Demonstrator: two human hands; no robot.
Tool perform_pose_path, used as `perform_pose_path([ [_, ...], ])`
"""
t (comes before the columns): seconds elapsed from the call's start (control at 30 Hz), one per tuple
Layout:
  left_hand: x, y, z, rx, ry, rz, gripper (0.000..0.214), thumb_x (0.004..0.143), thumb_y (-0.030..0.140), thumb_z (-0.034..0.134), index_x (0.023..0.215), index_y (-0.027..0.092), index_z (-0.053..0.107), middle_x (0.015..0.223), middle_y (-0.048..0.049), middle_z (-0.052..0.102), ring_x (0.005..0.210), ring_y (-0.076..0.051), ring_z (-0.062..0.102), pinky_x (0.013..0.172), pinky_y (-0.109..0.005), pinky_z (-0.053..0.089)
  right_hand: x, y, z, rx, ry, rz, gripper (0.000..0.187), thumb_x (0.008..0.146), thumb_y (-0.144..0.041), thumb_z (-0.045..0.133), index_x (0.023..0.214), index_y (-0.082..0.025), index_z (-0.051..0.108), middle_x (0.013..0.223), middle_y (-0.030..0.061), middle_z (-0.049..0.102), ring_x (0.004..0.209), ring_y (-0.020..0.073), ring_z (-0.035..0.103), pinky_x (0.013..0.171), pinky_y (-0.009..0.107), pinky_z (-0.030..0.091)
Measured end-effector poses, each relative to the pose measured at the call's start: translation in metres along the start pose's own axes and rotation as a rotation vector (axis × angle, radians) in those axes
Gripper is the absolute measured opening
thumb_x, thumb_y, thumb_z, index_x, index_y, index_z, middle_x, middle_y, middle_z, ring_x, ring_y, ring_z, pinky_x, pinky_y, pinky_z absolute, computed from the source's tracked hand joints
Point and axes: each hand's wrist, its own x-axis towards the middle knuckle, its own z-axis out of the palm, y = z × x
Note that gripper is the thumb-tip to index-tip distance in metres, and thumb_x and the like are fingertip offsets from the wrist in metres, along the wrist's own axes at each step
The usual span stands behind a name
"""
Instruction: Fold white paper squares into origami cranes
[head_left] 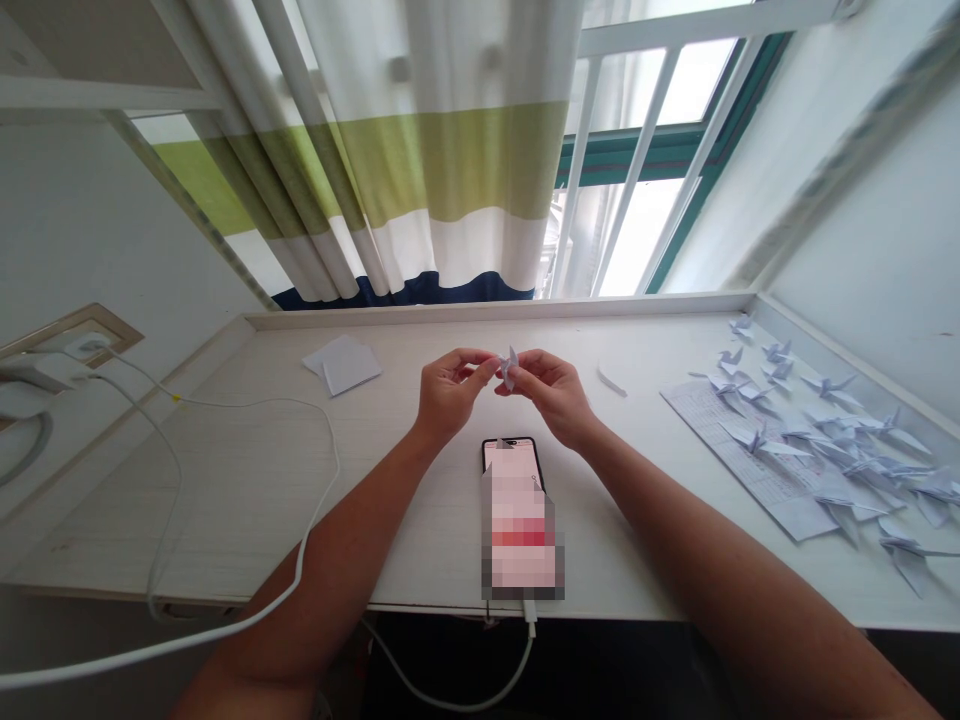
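Between my two hands, above the middle of the white desk, is a small folded white paper crane (509, 366). My left hand (452, 392) pinches it from the left with thumb and forefinger. From the right, the thumb and fingers of my right hand (551, 392) close on it too, and one pointed tip sticks up between them. Its lower parts are partly hidden by my fingers. Just below my hands a phone (517, 470) lies on the desk, its screen lit and mostly blurred out.
Several finished paper cranes (757, 440) crowd the desk's right side, some on a printed sheet (795, 510). White paper squares (351, 365) lie at the back left, a curved paper strip (612, 380) right of my hands. A white cable (337, 460) crosses my left forearm.
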Motion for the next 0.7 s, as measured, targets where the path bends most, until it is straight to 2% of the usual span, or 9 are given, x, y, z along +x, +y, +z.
perform_pose_path([
  [0.27, 0.002, 0.0029, 0.0003, -0.095, -0.069, -0.05, 0.018, 0.079, 0.034, 0.08, 0.083, 0.017, 0.075, 0.096, -0.0081, 0.077, 0.082, -0.017, 0.069, 0.069, -0.029, 0.053, 0.0008, 0.0017, -0.0031, -0.008, -0.013, -0.005, 0.03, 0.077, -0.046, 0.082, 0.09, -0.021, 0.072, 0.085, 0.0032, 0.075, 0.075, 0.0181, 0.07, 0.084, 0.043, 0.06],
  [0.43, 0.0033, 0.0016, 0.0002, -0.115, -0.061, -0.053, 0.019, 0.078, 0.033, 0.08, 0.081, 0.016, 0.073, 0.092, -0.0071, 0.076, 0.073, -0.013, 0.066, 0.066, -0.028, 0.053, 0.0009, 0.0036, -0.0034, 0.011, -0.03, -0.01, 0.024, 0.079, -0.039, 0.082, 0.09, -0.02, 0.072, 0.085, 0.0032, 0.075, 0.075, 0.0171, 0.07, 0.084, 0.041, 0.06],
  [0.6, 0.0048, 0.0014, -0.0014, -0.135, -0.007, -0.045, 0.032, 0.071, 0.029, 0.086, 0.096, 0.019, 0.067, 0.083, -0.0024, 0.075, 0.073, -0.014, 0.07, 0.066, -0.027, 0.054, 0.0004, 0.0032, -0.0033, 0.01, -0.034, -0.005, 0.022, 0.079, -0.038, 0.082, 0.089, -0.02, 0.073, 0.085, 0.0029, 0.075, 0.075, 0.0175, 0.071, 0.082, 0.041, 0.06],
  [0.7, 0.0066, 0.0038, -0.0047, -0.118, -0.018, -0.056, 0.039, 0.069, 0.027, 0.088, 0.101, 0.019, 0.066, 0.082, -0.002, 0.076, 0.074, -0.015, 0.071, 0.068, -0.027, 0.054, 0.0004, 0.0027, -0.0037, 0.013, -0.034, -0.005, 0.022, 0.079, -0.039, 0.082, 0.089, -0.02, 0.073, 0.084, 0.0027, 0.075, 0.075, 0.0176, 0.071, 0.082, 0.041, 0.06],
])
